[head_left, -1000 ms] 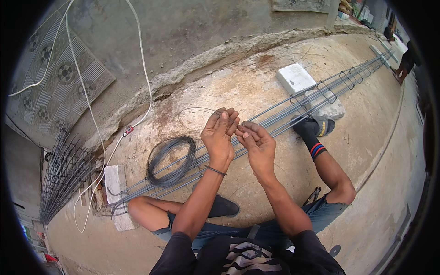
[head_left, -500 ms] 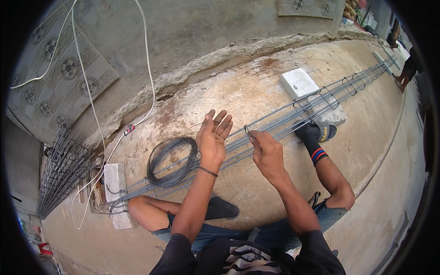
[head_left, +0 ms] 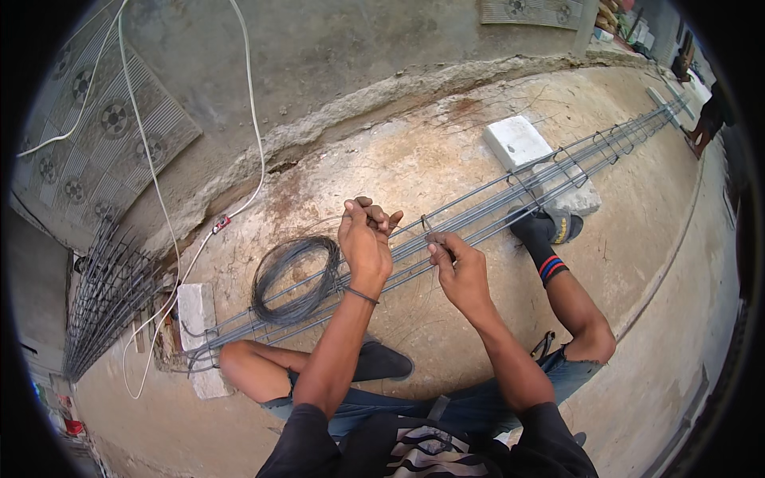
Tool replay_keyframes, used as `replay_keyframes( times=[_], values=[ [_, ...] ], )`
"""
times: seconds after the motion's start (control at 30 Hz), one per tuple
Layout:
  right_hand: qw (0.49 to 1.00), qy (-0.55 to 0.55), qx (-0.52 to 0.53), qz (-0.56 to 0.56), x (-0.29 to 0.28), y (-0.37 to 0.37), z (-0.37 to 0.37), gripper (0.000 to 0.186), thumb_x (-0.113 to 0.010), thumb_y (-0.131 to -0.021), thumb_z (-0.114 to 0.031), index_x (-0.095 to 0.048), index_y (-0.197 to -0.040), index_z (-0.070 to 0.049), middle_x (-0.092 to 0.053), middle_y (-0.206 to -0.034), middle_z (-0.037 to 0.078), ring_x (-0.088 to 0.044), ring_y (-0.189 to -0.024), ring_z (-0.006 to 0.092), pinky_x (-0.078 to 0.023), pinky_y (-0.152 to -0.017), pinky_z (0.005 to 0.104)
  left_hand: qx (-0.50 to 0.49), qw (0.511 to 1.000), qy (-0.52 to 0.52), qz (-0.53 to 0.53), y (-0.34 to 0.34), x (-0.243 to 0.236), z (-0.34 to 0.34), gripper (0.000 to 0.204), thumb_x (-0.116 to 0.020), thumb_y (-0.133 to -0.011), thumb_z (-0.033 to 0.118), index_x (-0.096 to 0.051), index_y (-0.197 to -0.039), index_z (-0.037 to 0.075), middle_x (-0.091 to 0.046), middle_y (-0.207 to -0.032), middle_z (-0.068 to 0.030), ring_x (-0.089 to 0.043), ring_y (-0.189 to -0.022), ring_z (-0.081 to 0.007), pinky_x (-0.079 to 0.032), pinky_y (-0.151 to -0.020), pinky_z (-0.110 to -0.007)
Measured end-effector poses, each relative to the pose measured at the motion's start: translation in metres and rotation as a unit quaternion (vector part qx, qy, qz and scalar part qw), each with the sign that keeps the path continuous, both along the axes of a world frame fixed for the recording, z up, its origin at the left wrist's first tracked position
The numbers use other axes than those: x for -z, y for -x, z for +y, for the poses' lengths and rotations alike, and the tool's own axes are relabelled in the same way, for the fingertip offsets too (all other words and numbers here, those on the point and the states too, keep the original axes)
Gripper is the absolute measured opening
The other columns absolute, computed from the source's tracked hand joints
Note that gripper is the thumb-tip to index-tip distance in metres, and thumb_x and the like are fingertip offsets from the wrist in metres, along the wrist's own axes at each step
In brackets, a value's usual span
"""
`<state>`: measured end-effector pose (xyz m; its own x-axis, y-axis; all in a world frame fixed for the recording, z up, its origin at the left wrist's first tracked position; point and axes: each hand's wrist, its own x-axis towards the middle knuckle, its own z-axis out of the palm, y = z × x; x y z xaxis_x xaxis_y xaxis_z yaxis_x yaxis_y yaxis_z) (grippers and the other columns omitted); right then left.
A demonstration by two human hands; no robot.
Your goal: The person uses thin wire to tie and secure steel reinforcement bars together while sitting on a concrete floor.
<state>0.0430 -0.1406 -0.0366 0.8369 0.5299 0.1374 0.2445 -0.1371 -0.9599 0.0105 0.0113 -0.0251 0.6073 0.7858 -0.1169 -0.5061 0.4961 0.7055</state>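
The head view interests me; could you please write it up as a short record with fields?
Left hand: fingers curled, above the bars
Right hand: thumb and forefinger close together; contents too small to tell
Coil: dark, lying on the bars, left of the left hand
Blocks: pale, under the bars
Cable: white, with a red fitting

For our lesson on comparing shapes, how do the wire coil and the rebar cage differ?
The wire coil is a round loop; the rebar cage is long and straight. The wire coil's strands look thin and dark; the rebar cage's bars look thicker and blue-grey. Both look metallic.
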Motion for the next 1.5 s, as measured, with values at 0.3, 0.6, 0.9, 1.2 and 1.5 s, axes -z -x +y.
replay_keyframes(
  times=[0.3,0.6,0.9,1.2,1.5],
  values=[
    [0.959,0.041,-0.266,-0.089,-0.004,-0.012,-0.026,0.007,-0.065,-0.092,-0.006,-0.067,-0.094,0.000,-0.061,-0.065,0.015,-0.061,-0.056,0.0257,-0.046,-0.055,0.0375,0.322,0.946,0.011,0.045,0.026,0.016,0.047,0.036,-0.045,-0.107,0.040,-0.052,-0.102,0.005,-0.042,-0.067,0.0011,-0.040,-0.058,-0.0107,-0.044,-0.061,-0.031],
    [0.955,0.043,-0.286,-0.064,0.000,-0.007,-0.047,0.014,-0.071,-0.092,-0.016,-0.070,-0.092,-0.002,-0.062,-0.065,0.011,-0.057,-0.055,0.0193,-0.044,-0.053,0.0340,0.051,0.995,0.080,-0.003,0.041,0.023,0.071,0.044,-0.041,-0.108,0.039,-0.047,-0.125,-0.002,-0.052,-0.075,-0.0040,-0.052,-0.065,-0.0171,-0.055,-0.087,-0.040],
    [0.848,0.176,-0.266,-0.424,-0.034,-0.026,-0.067,0.029,-0.065,-0.077,-0.002,-0.063,-0.105,-0.008,-0.063,-0.081,0.008,-0.066,-0.075,0.0272,-0.053,-0.062,0.0389,0.007,0.611,-0.766,0.201,0.098,-0.057,-0.008,0.039,-0.069,-0.092,0.034,-0.067,-0.114,0.002,-0.065,-0.116,-0.0181,-0.061,-0.117,-0.0339,-0.051,-0.099,-0.047],
    [0.933,0.000,-0.165,-0.321,-0.093,-0.053,-0.093,0.019,-0.073,-0.084,-0.001,-0.068,-0.101,-0.004,-0.069,-0.078,0.011,-0.069,-0.070,0.0269,-0.055,-0.064,0.0326,0.400,0.760,-0.448,0.250,0.106,-0.068,0.040,0.033,-0.068,-0.097,0.029,-0.072,-0.108,-0.002,-0.068,-0.077,-0.0041,-0.056,-0.061,-0.0056,-0.046,-0.056,-0.025],
    [0.791,0.199,0.017,-0.578,-0.079,-0.062,-0.088,0.039,-0.063,-0.074,0.000,-0.062,-0.112,-0.012,-0.060,-0.081,0.003,-0.059,-0.075,0.0198,-0.051,-0.060,0.0321,0.314,0.801,-0.443,0.252,0.074,-0.068,0.028,0.026,-0.069,-0.096,0.021,-0.073,-0.104,-0.003,-0.065,-0.070,-0.0016,-0.058,-0.059,-0.0085,-0.046,-0.055,-0.027]
  ],
)
